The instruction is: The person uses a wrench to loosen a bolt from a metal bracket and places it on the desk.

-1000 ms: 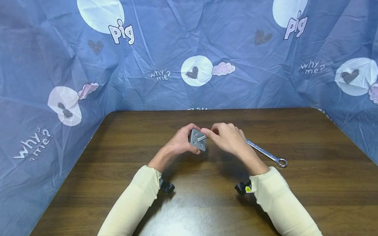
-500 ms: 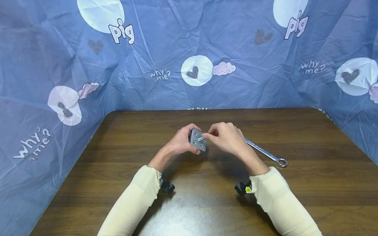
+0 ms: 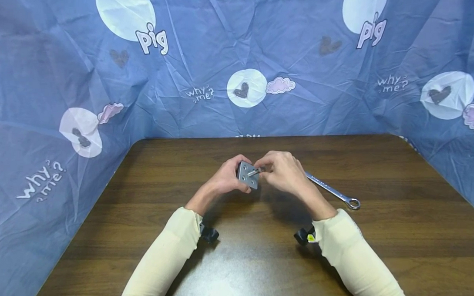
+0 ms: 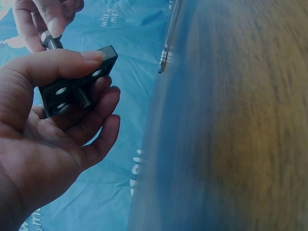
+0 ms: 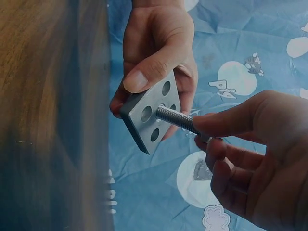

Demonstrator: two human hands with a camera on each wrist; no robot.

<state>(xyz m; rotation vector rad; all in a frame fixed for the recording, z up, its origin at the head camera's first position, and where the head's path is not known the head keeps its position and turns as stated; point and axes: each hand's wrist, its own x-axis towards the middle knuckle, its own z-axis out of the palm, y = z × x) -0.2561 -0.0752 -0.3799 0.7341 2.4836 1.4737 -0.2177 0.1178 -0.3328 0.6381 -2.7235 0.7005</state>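
My left hand (image 3: 227, 176) grips a square grey metal plate (image 3: 247, 176) by its edges, thumb along one side and fingers behind. Round holes show near the plate's corners in the right wrist view. A threaded bolt (image 5: 175, 118) passes through the plate's middle hole; its tip pokes out on the far side in the left wrist view. My right hand (image 3: 285, 170) pinches the bolt's head end between thumb and fingers, which partly cover the head. To the right of that hand a combination wrench (image 3: 333, 191) lies on the table, one end hidden behind the hand.
The wooden table (image 3: 233, 261) carries the wrench. Behind and at the sides hangs a blue printed cloth (image 3: 201, 46). A black wrist camera (image 3: 209, 235) sits under the left forearm and another black camera (image 3: 302, 236) under the right.
My right hand's fingers have shifted and turned at the bolt, uncovering more of its shaft. The left hand and the plate have stayed nearly still.
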